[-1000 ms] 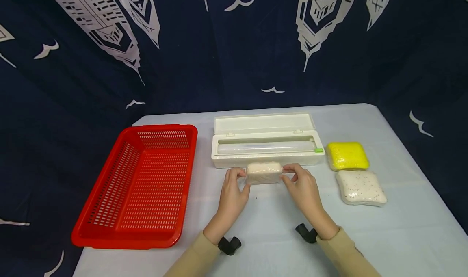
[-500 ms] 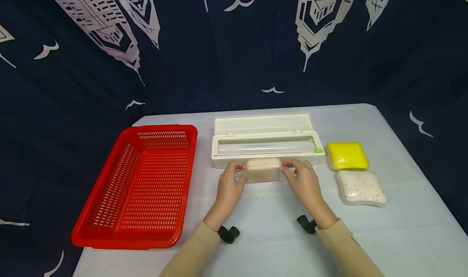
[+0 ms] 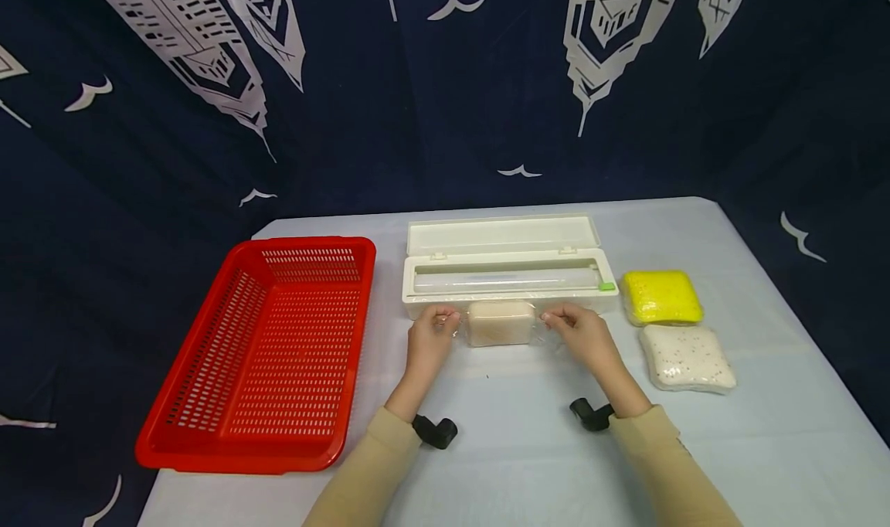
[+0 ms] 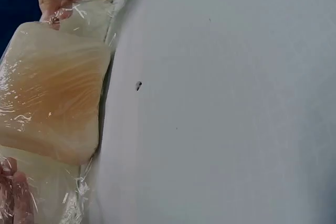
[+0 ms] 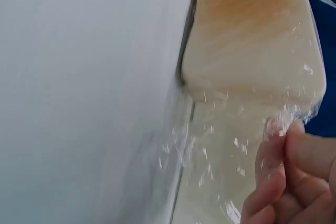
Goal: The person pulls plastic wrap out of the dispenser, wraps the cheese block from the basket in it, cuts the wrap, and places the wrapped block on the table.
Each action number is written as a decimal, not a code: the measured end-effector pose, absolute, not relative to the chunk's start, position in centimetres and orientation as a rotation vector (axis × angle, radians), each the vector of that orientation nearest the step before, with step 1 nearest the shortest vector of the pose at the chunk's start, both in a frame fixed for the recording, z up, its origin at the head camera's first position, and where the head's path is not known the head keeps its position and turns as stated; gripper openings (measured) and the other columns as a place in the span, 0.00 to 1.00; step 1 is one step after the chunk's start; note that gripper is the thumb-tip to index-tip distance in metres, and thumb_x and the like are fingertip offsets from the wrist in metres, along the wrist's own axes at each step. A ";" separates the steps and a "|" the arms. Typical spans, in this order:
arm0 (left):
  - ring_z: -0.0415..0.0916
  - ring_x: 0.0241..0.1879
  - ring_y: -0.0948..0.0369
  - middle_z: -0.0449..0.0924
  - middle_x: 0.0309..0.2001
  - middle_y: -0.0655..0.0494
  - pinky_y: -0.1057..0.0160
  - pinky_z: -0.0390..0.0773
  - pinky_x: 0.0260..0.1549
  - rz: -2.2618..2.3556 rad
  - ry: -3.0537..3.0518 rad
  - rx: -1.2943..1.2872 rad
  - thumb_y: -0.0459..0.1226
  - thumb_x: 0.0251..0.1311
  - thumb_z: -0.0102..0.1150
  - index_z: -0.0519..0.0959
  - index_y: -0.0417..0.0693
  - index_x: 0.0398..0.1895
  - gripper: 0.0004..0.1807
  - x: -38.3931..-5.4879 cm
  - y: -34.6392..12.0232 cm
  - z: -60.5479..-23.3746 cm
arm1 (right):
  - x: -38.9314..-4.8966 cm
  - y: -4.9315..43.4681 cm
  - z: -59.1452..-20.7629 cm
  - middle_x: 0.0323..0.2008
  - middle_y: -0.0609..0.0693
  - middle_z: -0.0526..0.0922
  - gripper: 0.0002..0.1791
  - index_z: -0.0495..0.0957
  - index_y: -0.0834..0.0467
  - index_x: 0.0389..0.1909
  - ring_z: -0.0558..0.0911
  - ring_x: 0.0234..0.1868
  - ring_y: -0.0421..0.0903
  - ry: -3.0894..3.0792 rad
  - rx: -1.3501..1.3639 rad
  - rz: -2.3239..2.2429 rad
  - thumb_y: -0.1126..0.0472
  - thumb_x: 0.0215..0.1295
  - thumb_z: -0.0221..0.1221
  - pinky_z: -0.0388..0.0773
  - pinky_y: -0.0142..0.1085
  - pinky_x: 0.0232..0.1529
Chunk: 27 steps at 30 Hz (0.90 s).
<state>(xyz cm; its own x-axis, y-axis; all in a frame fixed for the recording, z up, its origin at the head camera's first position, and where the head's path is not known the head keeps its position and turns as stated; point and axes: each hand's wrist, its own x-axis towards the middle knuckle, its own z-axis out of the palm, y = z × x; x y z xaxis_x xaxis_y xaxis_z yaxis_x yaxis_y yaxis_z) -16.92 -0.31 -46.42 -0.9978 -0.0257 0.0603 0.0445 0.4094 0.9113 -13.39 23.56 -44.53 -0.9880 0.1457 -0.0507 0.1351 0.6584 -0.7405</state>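
Before me is a cream, bread-like block (image 3: 501, 324) with a brownish patch, wrapped in clear cling film (image 5: 215, 150). It stands just in front of the white cling film dispenser (image 3: 434, 300), whose lid is up. At the block's left end, my left hand (image 3: 429, 348) pinches the loose film; in the left wrist view its fingers (image 4: 22, 198) are partly cut off. My right hand (image 3: 588, 343) pinches the film at the other end between thumb and fingers, as the right wrist view shows. The film there is crumpled and stretched outward.
A red plastic basket (image 3: 306, 459) is on the left of the white table (image 3: 501, 442). To the right lie a yellow wrapped block (image 3: 662, 297) and a white speckled wrapped block (image 3: 687, 357). Behind the table hangs a dark blue patterned cloth (image 3: 431, 125).
Both hands have moved apart, away from the block's ends, drawing the loose film outward. The block has shifted slightly away from me and shows more of its broad face.
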 end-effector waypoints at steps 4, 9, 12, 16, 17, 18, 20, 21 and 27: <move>0.85 0.38 0.53 0.88 0.35 0.46 0.63 0.79 0.34 -1.739 -2.586 0.083 0.36 0.61 0.64 0.82 0.42 0.36 0.06 -17.3 -0.2 -46.8 | -13.6 23.0 -44.7 0.38 0.60 0.86 0.16 0.81 0.65 0.43 0.81 0.38 0.50 -2.838 -0.329 1.304 0.54 0.71 0.58 0.72 0.34 0.34; 0.82 0.35 0.56 0.86 0.34 0.47 0.66 0.76 0.30 -1.732 -2.593 0.137 0.36 0.57 0.66 0.80 0.42 0.35 0.07 -17.4 0.5 -47.3 | -13.9 21.9 -45.0 0.38 0.61 0.84 0.14 0.80 0.66 0.44 0.80 0.35 0.50 -2.806 -0.432 1.297 0.57 0.69 0.59 0.71 0.32 0.31; 0.80 0.32 0.59 0.85 0.32 0.49 0.68 0.75 0.28 -1.665 -2.608 0.147 0.34 0.54 0.67 0.79 0.43 0.34 0.07 -17.3 0.9 -47.4 | -14.0 21.5 -45.1 0.40 0.62 0.83 0.12 0.79 0.66 0.43 0.80 0.34 0.51 -2.772 -0.444 1.273 0.60 0.68 0.60 0.72 0.32 0.30; 0.79 0.32 0.59 0.83 0.31 0.51 0.65 0.75 0.30 -1.570 -2.610 0.142 0.33 0.52 0.68 0.79 0.44 0.32 0.07 -17.1 1.2 -47.6 | -13.8 21.2 -45.3 0.43 0.64 0.81 0.10 0.79 0.67 0.42 0.82 0.39 0.55 -2.716 -0.422 1.238 0.63 0.66 0.61 0.77 0.36 0.33; 0.79 0.33 0.58 0.83 0.32 0.50 0.64 0.75 0.32 -1.548 -2.605 0.135 0.33 0.52 0.68 0.79 0.44 0.33 0.08 -17.1 1.2 -47.6 | -13.7 21.2 -45.3 0.44 0.64 0.81 0.10 0.79 0.67 0.41 0.82 0.40 0.56 -2.702 -0.419 1.231 0.63 0.65 0.62 0.77 0.36 0.34; 0.78 0.34 0.57 0.82 0.33 0.50 0.62 0.75 0.34 -1.541 -2.598 0.132 0.33 0.52 0.69 0.79 0.44 0.33 0.08 -17.0 1.1 -47.6 | -13.6 21.2 -45.3 0.43 0.63 0.80 0.10 0.79 0.66 0.40 0.82 0.41 0.56 -2.687 -0.418 1.227 0.63 0.65 0.62 0.77 0.36 0.34; 0.77 0.37 0.54 0.80 0.35 0.49 0.59 0.75 0.39 -1.529 -2.569 0.116 0.33 0.52 0.68 0.79 0.43 0.35 0.09 -16.9 1.0 -47.5 | -13.4 21.3 -45.2 0.41 0.63 0.80 0.09 0.79 0.66 0.39 0.81 0.40 0.56 -2.665 -0.422 1.217 0.63 0.64 0.62 0.76 0.36 0.34; 0.77 0.39 0.53 0.80 0.36 0.48 0.57 0.75 0.41 -1.528 -2.551 0.108 0.32 0.53 0.67 0.79 0.42 0.36 0.09 -16.8 0.8 -47.5 | -13.2 21.4 -45.1 0.41 0.63 0.80 0.09 0.78 0.67 0.39 0.81 0.39 0.56 -2.659 -0.424 1.216 0.63 0.65 0.62 0.76 0.35 0.33; 0.75 0.46 0.48 0.77 0.41 0.43 0.51 0.72 0.50 -1.528 -2.449 0.093 0.27 0.55 0.60 0.78 0.39 0.42 0.10 -16.5 -0.4 -46.4 | -12.4 22.8 -44.2 0.41 0.63 0.80 0.09 0.78 0.66 0.42 0.80 0.40 0.55 -2.656 -0.440 1.184 0.63 0.67 0.59 0.73 0.32 0.32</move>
<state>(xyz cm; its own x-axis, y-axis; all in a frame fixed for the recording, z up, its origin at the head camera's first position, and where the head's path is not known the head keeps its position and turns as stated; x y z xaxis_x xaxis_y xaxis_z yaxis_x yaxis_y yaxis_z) -16.50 -0.40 -46.43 -0.9659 -0.1866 0.1792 0.0789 0.4471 0.8910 -12.44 22.80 -44.15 -0.9356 0.3478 0.0608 0.1872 0.6346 -0.7499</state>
